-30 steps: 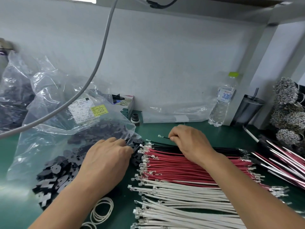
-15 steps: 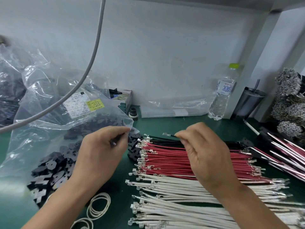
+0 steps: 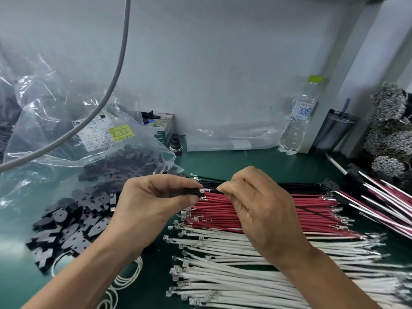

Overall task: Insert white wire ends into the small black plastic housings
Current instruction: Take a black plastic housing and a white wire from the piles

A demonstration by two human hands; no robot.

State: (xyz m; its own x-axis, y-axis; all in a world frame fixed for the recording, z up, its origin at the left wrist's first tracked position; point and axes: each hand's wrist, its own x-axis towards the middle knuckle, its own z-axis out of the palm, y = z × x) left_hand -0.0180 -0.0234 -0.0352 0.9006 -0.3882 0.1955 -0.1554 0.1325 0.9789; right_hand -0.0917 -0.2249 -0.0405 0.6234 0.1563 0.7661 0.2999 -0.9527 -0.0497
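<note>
At the far left a crumpled clear plastic bag bearing a white and yellow label slumped over the green bench mat, with a loose heap of small black plastic housings spilling from its mouth toward the near edge. A thick grey cable hung in a curve across the front of the bag. Thin white rubber bands lay on the mat beside the left forearm. Behind the bag stood a small open cardboard box and a short black cylindrical cap.

The left hand was raised above the wire rows, its thumb and forefinger pinching one small black housing, the remaining fingers curled under. Just beside it, the right hand pinched a thin black wire between thumb and forefinger, the metal tip touching the housing's mouth; whether it had entered could not be told. Both hands hid part of the rows below.

Beneath them lay a row of black wires, then red wires, then the white wires with crimped metal ends nearest the viewer, untouched. To the right stood a clear water bottle with a green cap, a dark tumbler with a straw, bundles of striped wires and grey clusters of metal terminals.
</note>
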